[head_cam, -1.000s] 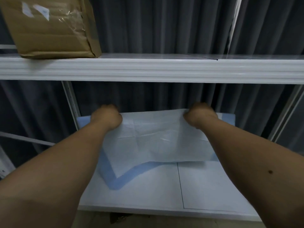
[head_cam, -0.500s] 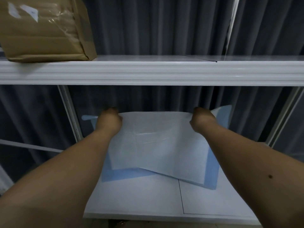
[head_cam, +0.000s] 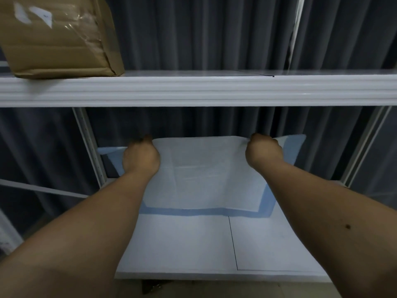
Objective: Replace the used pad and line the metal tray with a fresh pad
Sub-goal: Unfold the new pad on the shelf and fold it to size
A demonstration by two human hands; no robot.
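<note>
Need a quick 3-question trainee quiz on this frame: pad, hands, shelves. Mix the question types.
1. True or false: both hands grip the pad.
2. Where is the cardboard box? A) upper shelf B) lower shelf C) floor
3. Fill in: the pad's border is ____.

Key: 1 true: left hand and right hand each hold its far edge. 2 A. 3 blue.

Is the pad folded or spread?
Spread: both hands, left and right, hold the pad open over the shelf.
</note>
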